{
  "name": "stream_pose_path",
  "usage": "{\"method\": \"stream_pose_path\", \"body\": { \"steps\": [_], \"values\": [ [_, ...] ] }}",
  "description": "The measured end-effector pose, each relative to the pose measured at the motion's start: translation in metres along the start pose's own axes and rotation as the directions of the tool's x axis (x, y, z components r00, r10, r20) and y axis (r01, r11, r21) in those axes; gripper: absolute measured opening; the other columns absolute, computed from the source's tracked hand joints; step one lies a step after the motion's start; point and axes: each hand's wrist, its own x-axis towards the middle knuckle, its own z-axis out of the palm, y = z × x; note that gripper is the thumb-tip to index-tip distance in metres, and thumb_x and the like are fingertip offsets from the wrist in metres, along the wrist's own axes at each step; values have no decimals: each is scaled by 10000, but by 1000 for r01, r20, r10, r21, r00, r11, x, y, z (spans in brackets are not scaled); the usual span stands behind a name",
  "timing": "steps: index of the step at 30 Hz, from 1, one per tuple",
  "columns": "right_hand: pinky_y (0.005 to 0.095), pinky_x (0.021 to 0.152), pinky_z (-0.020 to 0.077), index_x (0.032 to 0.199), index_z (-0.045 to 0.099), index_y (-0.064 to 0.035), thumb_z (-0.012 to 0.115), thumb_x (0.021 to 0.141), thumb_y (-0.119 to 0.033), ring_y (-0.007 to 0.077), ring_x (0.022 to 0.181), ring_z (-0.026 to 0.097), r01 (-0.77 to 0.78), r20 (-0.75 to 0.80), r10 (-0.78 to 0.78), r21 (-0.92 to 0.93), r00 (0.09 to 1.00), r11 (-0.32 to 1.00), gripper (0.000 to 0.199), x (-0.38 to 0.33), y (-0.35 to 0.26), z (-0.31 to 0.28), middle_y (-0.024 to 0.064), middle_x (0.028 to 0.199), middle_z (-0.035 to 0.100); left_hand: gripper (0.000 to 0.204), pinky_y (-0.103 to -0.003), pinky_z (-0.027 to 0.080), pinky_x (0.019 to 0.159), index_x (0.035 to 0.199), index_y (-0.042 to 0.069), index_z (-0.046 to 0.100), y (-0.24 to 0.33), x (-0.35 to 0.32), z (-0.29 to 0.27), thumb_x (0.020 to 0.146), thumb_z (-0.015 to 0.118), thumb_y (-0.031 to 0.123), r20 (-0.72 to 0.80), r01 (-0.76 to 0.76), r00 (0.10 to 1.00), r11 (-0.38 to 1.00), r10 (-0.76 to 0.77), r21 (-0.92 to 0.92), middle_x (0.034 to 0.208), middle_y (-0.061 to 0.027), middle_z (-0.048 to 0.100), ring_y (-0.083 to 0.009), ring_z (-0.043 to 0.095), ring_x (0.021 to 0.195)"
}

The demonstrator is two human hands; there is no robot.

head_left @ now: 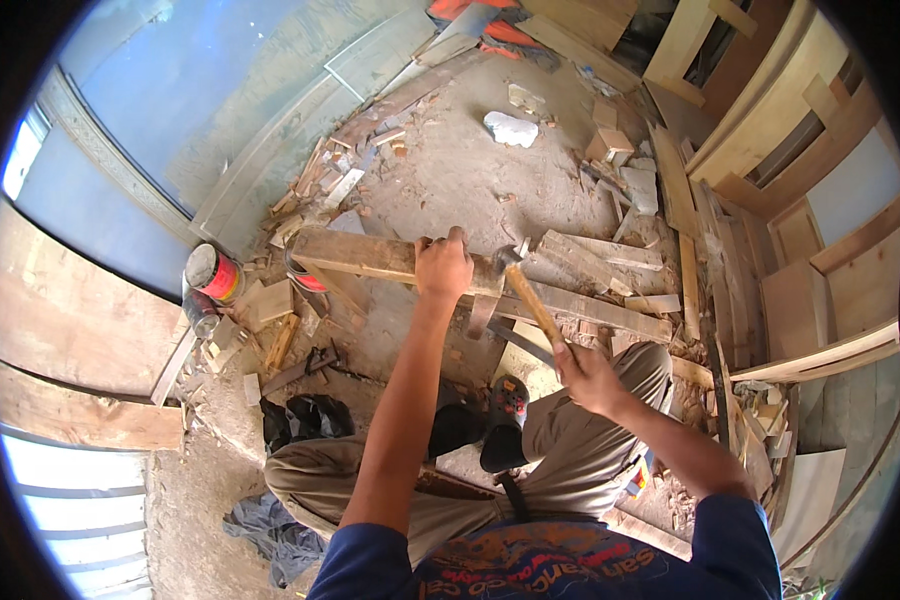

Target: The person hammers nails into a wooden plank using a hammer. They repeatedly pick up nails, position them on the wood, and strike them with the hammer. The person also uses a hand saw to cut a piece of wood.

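My left hand (pixel 443 266) is closed over a thick wooden beam (pixel 358 253), its fingers wrapped round the top edge. The beam lies crosswise in front of my knees. My right hand (pixel 587 379) grips a hammer (pixel 536 307) low on its wooden handle. The hammer's metal head is at the beam's right end; whether it touches the wood I cannot tell. Below that end a short wood piece (pixel 481 316) sticks down. Anything small under my left fingers is hidden.
Paint cans (pixel 213 274) stand at the left among wood offcuts. More planks (pixel 610 312) lie to the right of the beam. A white lump (pixel 511 129) rests on the dusty floor ahead. Wooden frames (pixel 820 150) lean at the right, and a black plastic bag (pixel 308 420) lies by my left knee.
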Motion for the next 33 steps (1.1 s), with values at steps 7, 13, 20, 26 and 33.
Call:
{"method": "stream_pose_path", "body": {
  "steps": [7,13,20,26,33],
  "values": [
    [317,475,354,926,483,-114,410,1045,-588,151,501,374,791,-634,-474,508,611,340,494,-6,-127,-103,-2,646,421,160,-414,414,944,1044,135,634,-18,-6,-2,894,584,109,-14,35,999,999,-35,22,822,-116,733,-298,699,799],
    [326,556,468,867,579,-23,443,1088,-370,177,604,577,103,-184,-120,-96,976,990,433,0,24,9,70,631,575,151,-424,413,951,1051,124,630,1,-4,7,907,587,142,-8,-3,1000,999,3,-38,818,-135,729,-305,700,794],
    [356,509,407,890,557,10,440,1091,-308,164,518,480,316,-393,-196,266,898,911,394,3,-20,-1,94,580,495,196,-413,397,984,1080,107,624,-16,-4,2,885,635,134,-12,-12,1000,999,12,-36,822,-130,729,-293,705,798],
    [493,550,473,891,612,52,500,1065,-325,381,562,613,127,-188,-144,-101,972,987,430,-1,-5,5,254,609,566,173,-407,397,974,1073,113,624,-8,0,2,901,610,125,-21,-2,1000,1000,2,-17,786,-131,722,-289,702,805],
    [352,495,425,789,551,-38,411,1075,-508,132,518,496,-78,-134,135,365,982,928,568,7,-4,2,20,612,500,139,-445,414,978,1055,96,645,-22,3,11,948,576,152,-148,-131,983,974,104,-185,812,-150,719,-338,691,832]
  ]
}}
